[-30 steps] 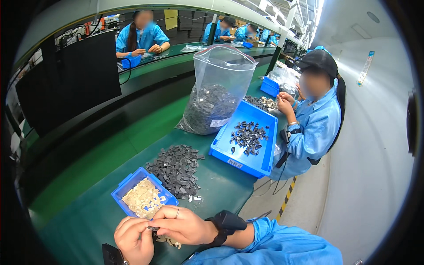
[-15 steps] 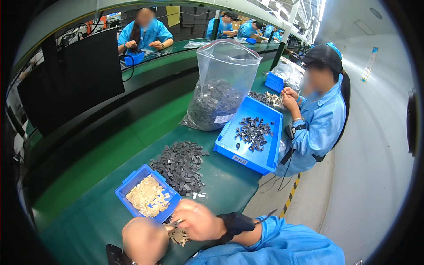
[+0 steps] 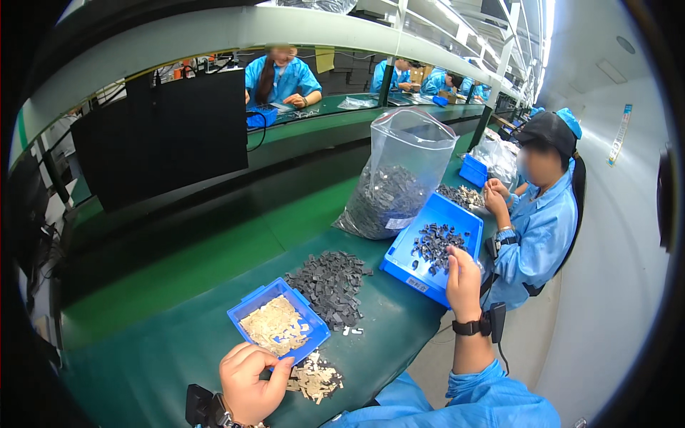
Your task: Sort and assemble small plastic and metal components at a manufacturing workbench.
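My left hand [image 3: 250, 381] is at the near edge of a small blue bin [image 3: 246, 308] holding many thin pale pieces [image 3: 275, 324]. Its fingers are curled and the thumb lies close to them; whatever may be between them is hidden. Beside that hand, a loose pile of pale strips [image 3: 314, 378] lies on the green table. My right hand [image 3: 465, 282] is raised over the near right rim of a large blue tray [image 3: 402, 255], fingers stretched and apart, with nothing visible in it. Several small black parts [image 3: 437, 242] lie in the tray.
A heap of dark grey pieces [image 3: 328, 285] lies behind the bin on the green table [image 3: 178, 357]. A clear bag [image 3: 392, 178] full of dark parts stands left of the tray. At the right, a co-worker [image 3: 539, 221] sits handling small parts. A black panel [image 3: 160, 143] hangs at left.
My hands were together near the small bin and are now apart. The right has moved right and away to the tray; the left is by the bin's near edge. The view has shifted.
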`<control>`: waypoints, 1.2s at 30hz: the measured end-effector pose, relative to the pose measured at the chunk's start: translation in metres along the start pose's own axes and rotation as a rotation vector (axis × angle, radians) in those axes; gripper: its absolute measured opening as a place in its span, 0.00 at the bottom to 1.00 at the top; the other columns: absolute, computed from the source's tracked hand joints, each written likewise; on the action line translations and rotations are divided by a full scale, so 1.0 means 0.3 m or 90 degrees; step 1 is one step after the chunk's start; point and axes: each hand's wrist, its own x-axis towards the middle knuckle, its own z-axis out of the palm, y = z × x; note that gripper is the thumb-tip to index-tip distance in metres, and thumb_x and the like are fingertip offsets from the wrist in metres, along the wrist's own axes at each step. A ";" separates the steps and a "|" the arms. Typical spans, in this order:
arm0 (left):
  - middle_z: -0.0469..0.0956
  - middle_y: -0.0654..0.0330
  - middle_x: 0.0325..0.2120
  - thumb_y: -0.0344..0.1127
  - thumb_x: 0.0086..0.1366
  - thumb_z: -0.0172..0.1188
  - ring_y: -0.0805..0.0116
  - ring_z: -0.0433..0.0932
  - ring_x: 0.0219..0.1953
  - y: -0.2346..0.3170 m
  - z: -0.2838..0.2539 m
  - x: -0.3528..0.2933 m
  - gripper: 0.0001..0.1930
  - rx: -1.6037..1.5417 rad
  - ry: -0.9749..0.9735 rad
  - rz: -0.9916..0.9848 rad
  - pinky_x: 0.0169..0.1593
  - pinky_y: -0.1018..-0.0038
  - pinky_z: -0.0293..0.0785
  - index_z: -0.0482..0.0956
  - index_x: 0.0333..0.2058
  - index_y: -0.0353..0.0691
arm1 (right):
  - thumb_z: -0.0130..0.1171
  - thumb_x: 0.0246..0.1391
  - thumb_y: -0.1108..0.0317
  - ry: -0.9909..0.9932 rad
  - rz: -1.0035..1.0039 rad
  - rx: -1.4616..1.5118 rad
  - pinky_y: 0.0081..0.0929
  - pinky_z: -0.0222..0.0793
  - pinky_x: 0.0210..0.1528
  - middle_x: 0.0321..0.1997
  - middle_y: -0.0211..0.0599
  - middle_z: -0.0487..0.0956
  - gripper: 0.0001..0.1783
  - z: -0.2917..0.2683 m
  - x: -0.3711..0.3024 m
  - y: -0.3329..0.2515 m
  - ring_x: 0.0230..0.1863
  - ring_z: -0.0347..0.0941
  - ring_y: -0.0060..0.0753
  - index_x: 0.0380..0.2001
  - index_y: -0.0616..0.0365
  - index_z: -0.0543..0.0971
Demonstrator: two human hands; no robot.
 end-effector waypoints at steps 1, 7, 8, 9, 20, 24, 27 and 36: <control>0.74 0.52 0.19 0.23 0.54 0.67 0.53 0.73 0.23 0.002 -0.006 -0.004 0.09 0.004 0.005 -0.007 0.27 0.67 0.68 0.74 0.21 0.34 | 0.51 0.63 0.71 -0.016 0.017 0.069 0.37 0.72 0.46 0.42 0.50 0.81 0.11 -0.002 -0.004 -0.044 0.42 0.78 0.51 0.43 0.66 0.79; 0.75 0.54 0.19 0.23 0.52 0.66 0.56 0.74 0.22 -0.038 -0.014 -0.004 0.08 0.021 0.004 -0.024 0.27 0.68 0.68 0.75 0.21 0.35 | 0.58 0.53 0.80 -0.160 -0.091 0.281 0.36 0.74 0.45 0.39 0.47 0.82 0.09 0.035 -0.022 -0.234 0.41 0.78 0.48 0.38 0.63 0.80; 0.77 0.56 0.19 0.22 0.49 0.66 0.58 0.75 0.21 -0.051 -0.016 -0.016 0.08 0.025 0.010 -0.031 0.26 0.68 0.68 0.75 0.19 0.36 | 0.59 0.50 0.80 -0.195 -0.123 0.315 0.37 0.74 0.44 0.37 0.44 0.82 0.07 0.036 -0.036 -0.275 0.40 0.78 0.48 0.34 0.63 0.80; 0.78 0.56 0.20 0.21 0.49 0.66 0.59 0.75 0.22 -0.060 -0.015 -0.016 0.07 0.040 0.019 -0.025 0.27 0.70 0.69 0.75 0.20 0.35 | 0.60 0.48 0.80 -0.277 -0.174 0.343 0.37 0.74 0.43 0.36 0.43 0.82 0.07 0.035 -0.036 -0.302 0.39 0.78 0.47 0.32 0.63 0.80; 0.76 0.58 0.19 0.24 0.53 0.68 0.62 0.75 0.22 -0.052 -0.029 0.006 0.09 0.044 0.041 -0.056 0.27 0.72 0.68 0.75 0.20 0.35 | 0.65 0.48 0.71 -0.570 -0.293 0.392 0.37 0.72 0.43 0.32 0.38 0.78 0.10 0.060 -0.252 -0.473 0.37 0.75 0.44 0.36 0.58 0.83; 0.78 0.57 0.20 0.22 0.54 0.67 0.67 0.74 0.23 -0.063 -0.018 0.007 0.09 0.037 0.025 -0.063 0.30 0.75 0.68 0.74 0.21 0.33 | 0.64 0.47 0.73 -0.565 -0.249 0.368 0.37 0.71 0.43 0.33 0.38 0.79 0.10 0.096 -0.271 -0.497 0.37 0.75 0.43 0.36 0.58 0.83; 0.77 0.57 0.20 0.22 0.54 0.67 0.67 0.75 0.23 -0.072 -0.008 0.017 0.09 0.033 0.015 -0.063 0.30 0.75 0.68 0.74 0.21 0.33 | 0.62 0.47 0.73 -0.557 -0.239 0.350 0.37 0.71 0.43 0.33 0.39 0.79 0.10 0.125 -0.267 -0.504 0.37 0.75 0.44 0.35 0.59 0.83; 0.78 0.56 0.22 0.25 0.53 0.67 0.64 0.76 0.24 -0.098 -0.026 -0.008 0.05 0.083 -0.016 -0.086 0.30 0.74 0.70 0.78 0.24 0.33 | 0.65 0.47 0.66 -0.547 -0.184 0.312 0.44 0.73 0.41 0.33 0.45 0.78 0.10 0.164 -0.333 -0.536 0.38 0.76 0.49 0.32 0.59 0.81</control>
